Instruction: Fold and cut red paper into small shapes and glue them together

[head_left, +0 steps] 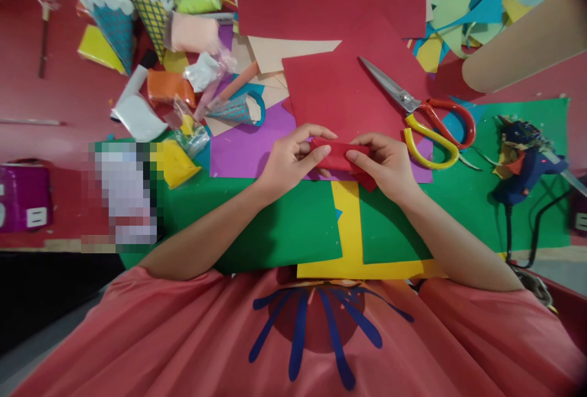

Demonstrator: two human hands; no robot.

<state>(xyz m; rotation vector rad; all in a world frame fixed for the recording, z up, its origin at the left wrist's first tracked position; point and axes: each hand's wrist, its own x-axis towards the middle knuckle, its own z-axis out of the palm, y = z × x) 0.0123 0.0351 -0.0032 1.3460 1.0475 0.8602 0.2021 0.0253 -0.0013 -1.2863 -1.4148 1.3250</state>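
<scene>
Two bare hands meet over a craft-covered tabletop (27, 100), holding a small folded piece of red paper (338, 156) between them. The left hand (296, 157) pinches its left end, thumb on top and the other fingers behind and beneath; the right hand (383, 163) pinches the right end the same way. The thumbs point toward each other, with the middle of the folded piece showing between them, and a red corner sticks out below the right thumb. The piece is above a purple sheet (247, 149) and the near edge of a larger red sheet (328, 91). Just beyond the right hand lie scissors (406, 100) with one red and one yellow handle, blades angled away to the left. Green sheets (275, 219) lie nearer the body, with a yellow sheet (349, 226) showing between them. A blue glue gun (523, 177) lies far right; a small patterned paper cone (236, 109) lies left of the red sheet.
</scene>
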